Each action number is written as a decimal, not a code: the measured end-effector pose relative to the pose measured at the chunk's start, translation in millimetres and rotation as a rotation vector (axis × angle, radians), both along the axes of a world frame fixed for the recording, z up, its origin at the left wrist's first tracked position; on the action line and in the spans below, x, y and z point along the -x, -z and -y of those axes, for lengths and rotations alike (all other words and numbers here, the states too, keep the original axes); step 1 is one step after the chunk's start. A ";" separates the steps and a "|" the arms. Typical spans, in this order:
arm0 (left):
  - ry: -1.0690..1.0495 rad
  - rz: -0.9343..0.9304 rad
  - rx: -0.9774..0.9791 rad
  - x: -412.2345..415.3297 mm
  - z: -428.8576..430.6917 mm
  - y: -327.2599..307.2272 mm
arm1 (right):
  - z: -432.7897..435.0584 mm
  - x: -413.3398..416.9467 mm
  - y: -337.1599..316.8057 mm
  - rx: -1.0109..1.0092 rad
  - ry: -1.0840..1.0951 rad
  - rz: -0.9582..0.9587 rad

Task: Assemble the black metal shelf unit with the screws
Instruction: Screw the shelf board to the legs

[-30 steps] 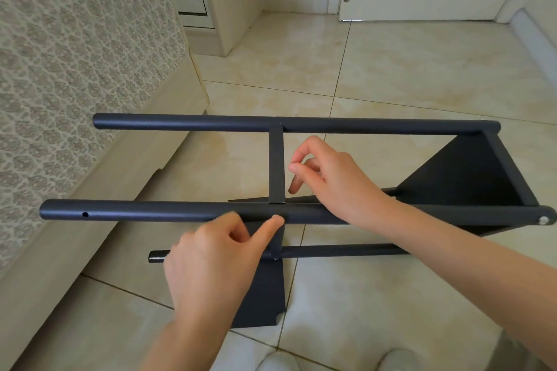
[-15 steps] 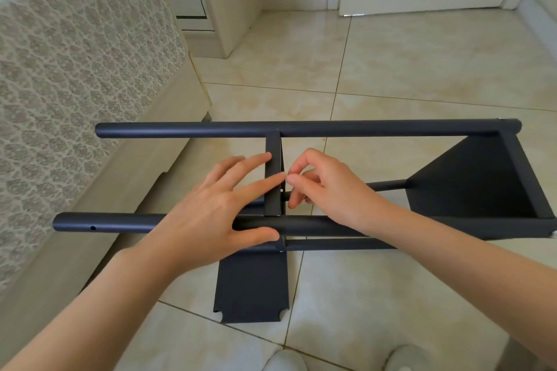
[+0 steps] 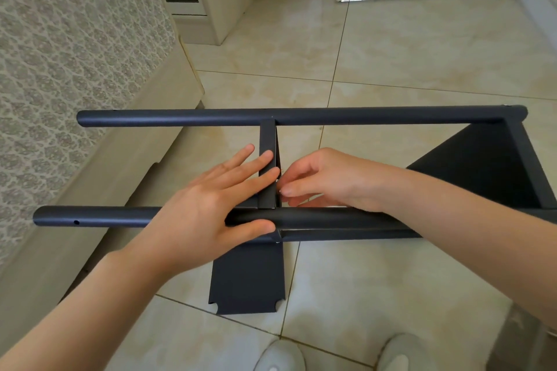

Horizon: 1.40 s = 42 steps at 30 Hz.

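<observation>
Black metal shelf unit [image 3: 331, 116] lies sideways, and its thin black cross panel [image 3: 266, 141] runs front-to-back between the hands. Left hand [image 3: 205, 205] braces it flat-fingered. Right hand [image 3: 328, 178] curls its fingers at the panel's right face; can't tell if it holds a screw.

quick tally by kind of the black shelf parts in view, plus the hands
round black poles: 3 (far pole, near pole, lower pole)
flat black panels: 2 (middle panel, end panel)
hands: 2 (left hand, right hand)
total: 7
</observation>
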<state>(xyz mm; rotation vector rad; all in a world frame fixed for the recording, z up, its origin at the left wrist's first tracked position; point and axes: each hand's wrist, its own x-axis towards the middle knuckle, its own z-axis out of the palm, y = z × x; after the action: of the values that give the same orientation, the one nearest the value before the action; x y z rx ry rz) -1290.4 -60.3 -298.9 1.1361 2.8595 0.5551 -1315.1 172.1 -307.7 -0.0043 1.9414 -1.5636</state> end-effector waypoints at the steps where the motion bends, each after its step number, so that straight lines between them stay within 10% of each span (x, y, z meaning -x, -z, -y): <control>1: 0.006 -0.015 0.003 0.5 0.3 -0.3 | 1.0 3.8 0.0 0.021 -0.015 0.041; 42: 0.179 -0.092 -0.119 -6.0 4.2 7.4 | 13.0 12.4 28.7 0.101 -0.354 0.332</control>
<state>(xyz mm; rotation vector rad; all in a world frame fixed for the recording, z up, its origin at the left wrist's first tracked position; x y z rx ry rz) -1284.4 -64.5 -306.3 1.4543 2.7913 0.6886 -1327.5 159.2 -336.4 -0.1168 1.5089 -1.3291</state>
